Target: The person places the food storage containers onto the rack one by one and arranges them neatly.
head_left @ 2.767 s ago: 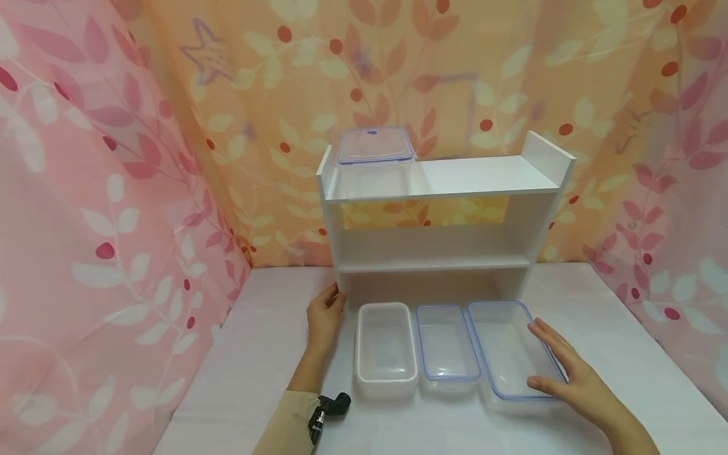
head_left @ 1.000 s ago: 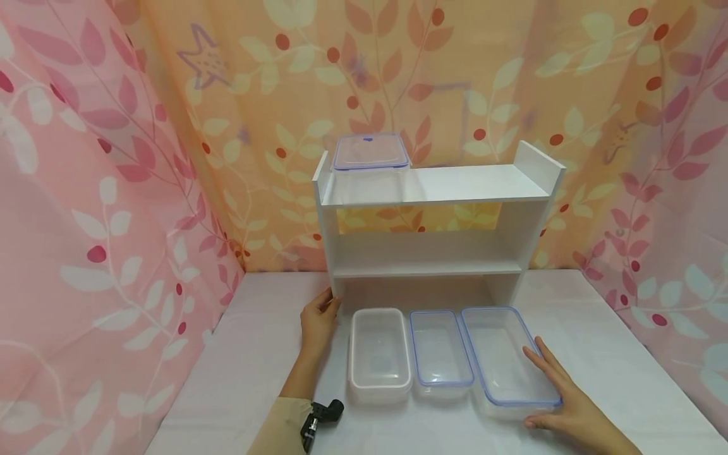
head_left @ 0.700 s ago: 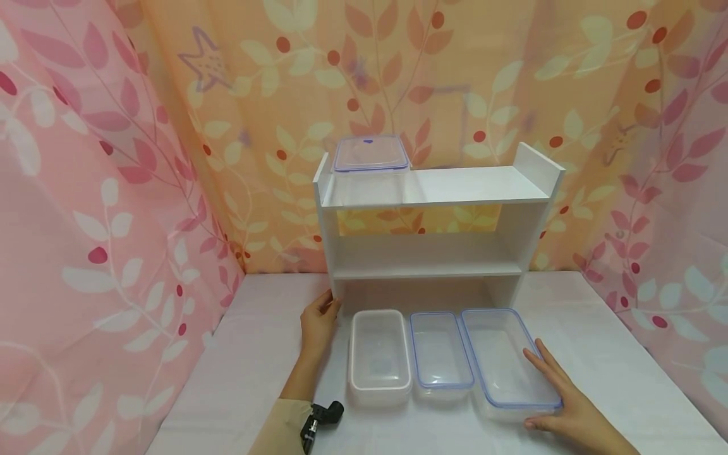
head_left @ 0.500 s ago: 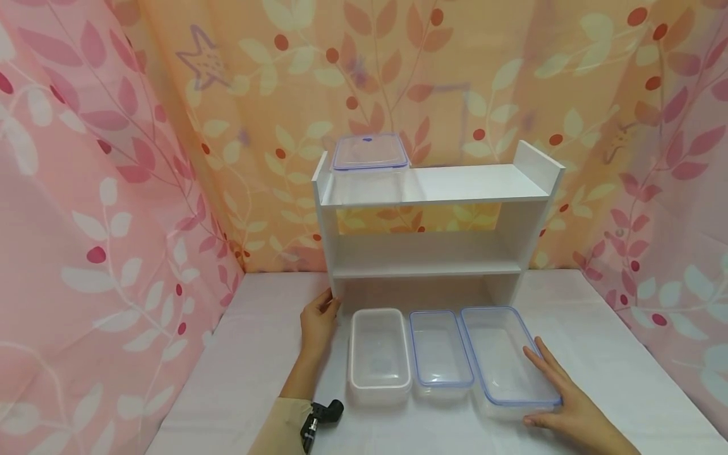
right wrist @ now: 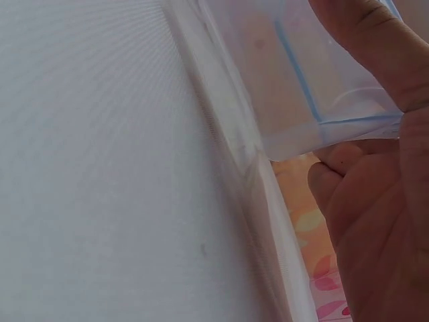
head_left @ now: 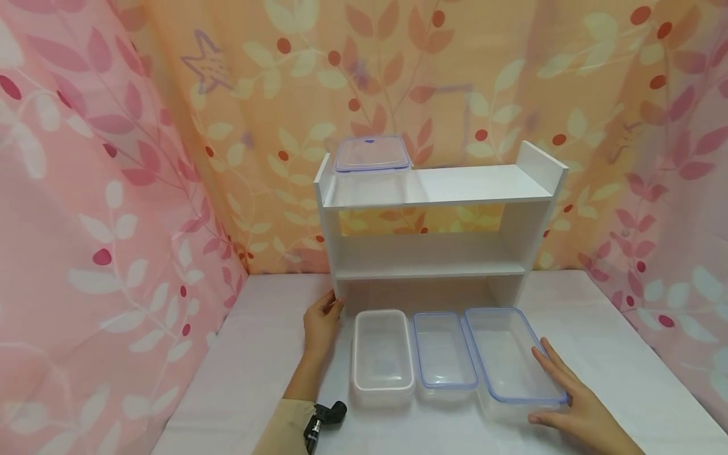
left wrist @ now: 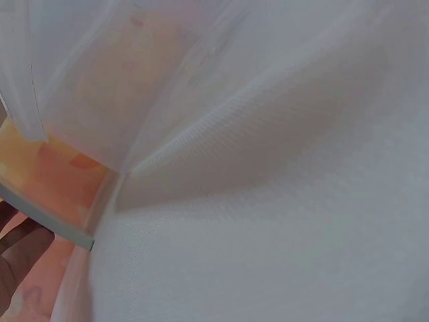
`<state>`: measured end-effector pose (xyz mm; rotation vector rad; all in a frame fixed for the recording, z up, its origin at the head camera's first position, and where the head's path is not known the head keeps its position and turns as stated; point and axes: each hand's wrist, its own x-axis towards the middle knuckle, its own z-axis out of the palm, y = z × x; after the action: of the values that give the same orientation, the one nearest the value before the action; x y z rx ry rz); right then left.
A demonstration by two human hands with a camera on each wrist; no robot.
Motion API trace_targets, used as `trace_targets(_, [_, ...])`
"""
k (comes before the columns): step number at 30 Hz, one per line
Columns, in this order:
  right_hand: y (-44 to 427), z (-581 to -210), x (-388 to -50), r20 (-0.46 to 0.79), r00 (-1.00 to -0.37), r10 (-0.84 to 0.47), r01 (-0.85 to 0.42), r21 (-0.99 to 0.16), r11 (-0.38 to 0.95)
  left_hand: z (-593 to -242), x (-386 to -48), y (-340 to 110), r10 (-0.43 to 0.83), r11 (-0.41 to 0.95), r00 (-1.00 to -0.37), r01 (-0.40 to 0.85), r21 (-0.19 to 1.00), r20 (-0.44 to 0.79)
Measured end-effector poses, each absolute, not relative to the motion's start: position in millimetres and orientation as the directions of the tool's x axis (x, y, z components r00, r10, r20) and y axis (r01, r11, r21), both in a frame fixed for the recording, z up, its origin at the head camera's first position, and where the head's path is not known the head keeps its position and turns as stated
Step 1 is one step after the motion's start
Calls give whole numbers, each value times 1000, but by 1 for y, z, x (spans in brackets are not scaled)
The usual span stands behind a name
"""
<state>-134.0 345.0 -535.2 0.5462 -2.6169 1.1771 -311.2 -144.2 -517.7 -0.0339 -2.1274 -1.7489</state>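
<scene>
A white shelf unit [head_left: 432, 275] stands on the cloth-covered table. My left hand [head_left: 321, 325] grips the front edge of its left side panel near the bottom; part of that grip is hidden. Three clear food containers stand side by side before the shelf: a white-rimmed one [head_left: 383, 351], a narrow blue-rimmed one [head_left: 445, 351] and a larger blue-rimmed one [head_left: 509, 357]. My right hand [head_left: 580, 401] touches the larger one's right side with fairly straight fingers. Its thumb [right wrist: 372, 47] lies apart from the fingers, in front of the container wall in the right wrist view.
A lidded clear food container [head_left: 372, 167] sits at the left of the shelf's top board. Patterned curtains [head_left: 256, 126] hang behind and on both sides. A black mount [head_left: 327, 417] is strapped to the left sleeve.
Since the oldest frame, my right hand has come lower and nearer at the larger container's right side. My left hand stays at the shelf panel, and the containers keep their places.
</scene>
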Motion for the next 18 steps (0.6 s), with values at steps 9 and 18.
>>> trace_targets(9, [346,-534,-133,341,-913,-226,-405,-676,616,-520,-312,-145,-218,225,-926,259,939,307])
trace_targets(18, [345,-527,-131,355,-912,-205,-401,-670,625,-519,-311,-146,-217,229,-929,250,941,300])
